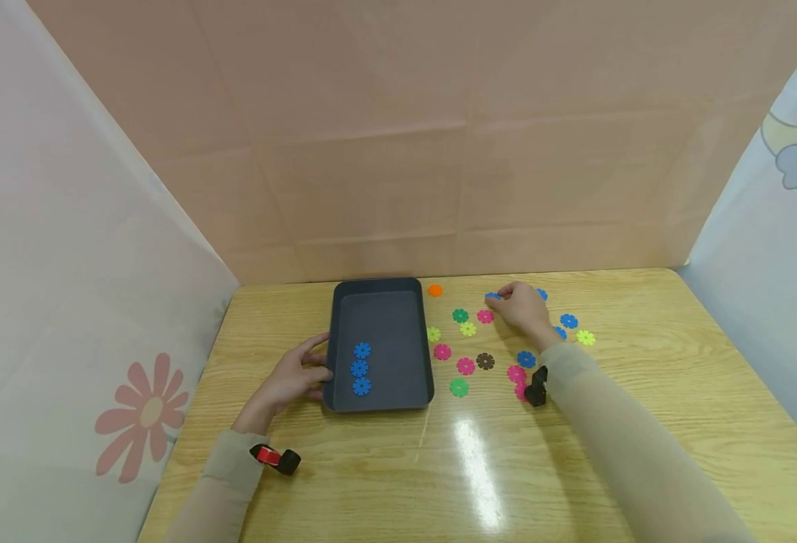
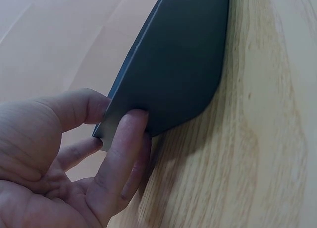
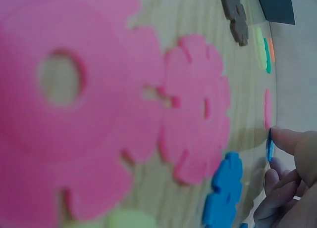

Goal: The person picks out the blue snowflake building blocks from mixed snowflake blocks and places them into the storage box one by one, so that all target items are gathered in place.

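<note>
A dark grey rectangular tray (image 1: 398,377) lies on the table, and three blue notched plastic discs (image 1: 360,368) form a column inside its left part. My left hand (image 1: 292,377) holds the tray's left edge near the front corner; in the left wrist view its thumb and fingers grip the tray wall (image 2: 173,65). Out to the right, my right hand (image 1: 523,311) reaches toward the back of the table. Between its thumb and finger it pinches a blue notched disc (image 1: 492,296), which shows edge-on as a thin blue disc (image 3: 270,145) in the right wrist view.
Right of the tray lie several loose discs: an orange disc (image 1: 435,290), a brown disc (image 1: 485,361), a yellow disc (image 1: 585,338), a blue disc (image 1: 569,321), and pink and green ones. Two pink discs overlap by my right wrist. A cloth wall (image 1: 384,188) stands behind the table.
</note>
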Demonstrator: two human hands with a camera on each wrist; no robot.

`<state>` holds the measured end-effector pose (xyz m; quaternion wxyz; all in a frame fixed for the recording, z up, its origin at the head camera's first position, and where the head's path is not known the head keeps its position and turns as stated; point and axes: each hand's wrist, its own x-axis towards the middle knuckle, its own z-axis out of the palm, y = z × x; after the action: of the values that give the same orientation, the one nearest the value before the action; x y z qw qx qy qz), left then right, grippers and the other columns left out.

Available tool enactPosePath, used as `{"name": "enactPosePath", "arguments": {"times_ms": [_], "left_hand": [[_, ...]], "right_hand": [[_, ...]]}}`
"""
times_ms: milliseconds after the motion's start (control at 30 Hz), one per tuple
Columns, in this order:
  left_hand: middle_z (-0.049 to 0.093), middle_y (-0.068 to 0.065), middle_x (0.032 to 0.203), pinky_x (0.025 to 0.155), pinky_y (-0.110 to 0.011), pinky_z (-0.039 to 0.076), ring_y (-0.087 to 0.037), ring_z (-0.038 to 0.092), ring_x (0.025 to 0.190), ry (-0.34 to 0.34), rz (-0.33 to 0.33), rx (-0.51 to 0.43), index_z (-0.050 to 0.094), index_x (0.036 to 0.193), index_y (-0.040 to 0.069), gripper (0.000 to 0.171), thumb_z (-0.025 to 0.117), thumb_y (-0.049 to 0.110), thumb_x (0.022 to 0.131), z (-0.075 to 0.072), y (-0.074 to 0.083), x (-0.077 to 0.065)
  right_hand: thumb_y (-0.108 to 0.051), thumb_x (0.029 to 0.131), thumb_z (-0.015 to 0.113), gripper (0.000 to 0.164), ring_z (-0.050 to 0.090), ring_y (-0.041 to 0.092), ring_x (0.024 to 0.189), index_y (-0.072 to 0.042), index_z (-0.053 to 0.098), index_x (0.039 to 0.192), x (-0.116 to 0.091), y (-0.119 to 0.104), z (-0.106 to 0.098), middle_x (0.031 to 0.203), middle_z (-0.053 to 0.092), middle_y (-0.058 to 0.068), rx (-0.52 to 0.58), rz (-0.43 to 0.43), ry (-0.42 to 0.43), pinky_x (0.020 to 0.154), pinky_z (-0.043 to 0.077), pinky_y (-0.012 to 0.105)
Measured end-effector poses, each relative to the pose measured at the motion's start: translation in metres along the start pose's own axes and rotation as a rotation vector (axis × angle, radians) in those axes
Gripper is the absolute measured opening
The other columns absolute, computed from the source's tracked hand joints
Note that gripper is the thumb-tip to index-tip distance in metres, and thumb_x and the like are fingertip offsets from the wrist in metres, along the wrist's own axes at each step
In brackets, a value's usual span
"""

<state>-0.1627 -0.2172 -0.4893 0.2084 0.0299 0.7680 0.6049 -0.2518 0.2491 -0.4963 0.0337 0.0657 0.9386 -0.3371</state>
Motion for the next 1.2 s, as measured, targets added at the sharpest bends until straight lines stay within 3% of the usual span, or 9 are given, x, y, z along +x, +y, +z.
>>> {"name": "enactPosePath", "arguments": {"times_ms": [400, 833, 1200], "left_hand": [[0.056, -0.030, 0.132, 0.068, -0.045, 0.063, -0.033, 0.070, 0.096, -0.003, 0.014, 0.003, 0.032, 0.164, 0.013, 0.079, 0.066, 0.000, 0.094, 0.000, -0.001, -0.001], [0.055, -0.030, 0.131, 0.068, -0.045, 0.063, -0.032, 0.070, 0.095, 0.001, 0.008, -0.009, 0.032, 0.164, 0.013, 0.079, 0.066, -0.001, 0.093, 0.001, 0.000, -0.001], [0.056, -0.031, 0.131, 0.068, -0.045, 0.063, -0.032, 0.070, 0.095, -0.001, 0.011, -0.012, 0.032, 0.164, 0.013, 0.079, 0.066, -0.001, 0.094, 0.001, 0.000, -0.001]], "right_hand": [[-0.029, 0.104, 0.063, 0.046, 0.059, 0.042, 0.117, 0.008, 0.060, 0.131, -0.003, -0.008, -0.010, 0.126, 0.063, 0.026, -0.078, -0.076, -0.128, 0.101, 0.048, 0.056], [-0.025, 0.104, 0.063, 0.034, 0.059, 0.046, 0.119, -0.001, 0.058, 0.129, -0.002, -0.004, -0.011, 0.129, 0.064, 0.028, -0.042, -0.078, -0.116, 0.100, 0.048, 0.059], [-0.024, 0.105, 0.061, 0.033, 0.062, 0.040, 0.116, 0.001, 0.068, 0.126, -0.008, -0.006, -0.016, 0.124, 0.068, 0.024, 0.075, -0.094, -0.085, 0.097, 0.052, 0.054]]}}
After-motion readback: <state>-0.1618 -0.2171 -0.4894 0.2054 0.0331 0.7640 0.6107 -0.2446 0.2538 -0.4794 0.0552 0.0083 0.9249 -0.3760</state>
